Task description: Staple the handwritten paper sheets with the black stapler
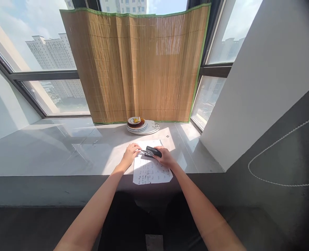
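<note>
My right hand (165,157) is wrapped round the rear end of a black stapler (153,151), whose upper arm is raised from its lower part. The stapler lies over a white sheet of handwritten paper (150,170), which hangs a little past the front edge of the sill. At the stapler's left end, my left hand (131,153) has its fingertips pressed together near the metal part. Whatever is between those fingertips is too small to make out.
Stacked plates (137,130) and a white oval board (155,127) stand at the back of the windowsill (52,150), before a bamboo blind (149,69). Small staple strips (167,136) lie right of the paper. A beaded cord (264,150) hangs at the right.
</note>
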Demonstrator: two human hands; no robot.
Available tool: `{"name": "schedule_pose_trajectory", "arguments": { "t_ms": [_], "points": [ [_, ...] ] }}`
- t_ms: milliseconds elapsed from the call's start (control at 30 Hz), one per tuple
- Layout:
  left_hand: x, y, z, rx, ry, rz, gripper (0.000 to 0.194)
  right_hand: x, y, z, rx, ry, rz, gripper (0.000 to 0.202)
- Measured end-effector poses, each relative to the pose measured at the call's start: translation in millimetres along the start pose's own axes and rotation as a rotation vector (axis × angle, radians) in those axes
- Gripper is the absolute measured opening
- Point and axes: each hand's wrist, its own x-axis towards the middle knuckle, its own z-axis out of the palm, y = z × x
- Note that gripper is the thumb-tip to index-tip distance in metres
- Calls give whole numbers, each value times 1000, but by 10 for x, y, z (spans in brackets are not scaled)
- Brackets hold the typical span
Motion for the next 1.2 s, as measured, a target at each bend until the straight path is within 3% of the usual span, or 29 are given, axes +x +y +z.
{"name": "schedule_pose_trajectory", "arguments": {
  "t_ms": [267,700,1000,1200],
  "points": [
    [110,-177,69,-203,-64,-98,16,15,42,1,29,-15,14,34],
    [125,-199,75,-193,-93,-113,23,22,10,-15,50,-23,26,37],
    [111,-196,87,-189,-71,-106,21,22,9,-17,53,-23,30,37],
    [32,-129,73,-65,-27,14,18,18,9,-28,69,-25,36,36]
  ]
}}
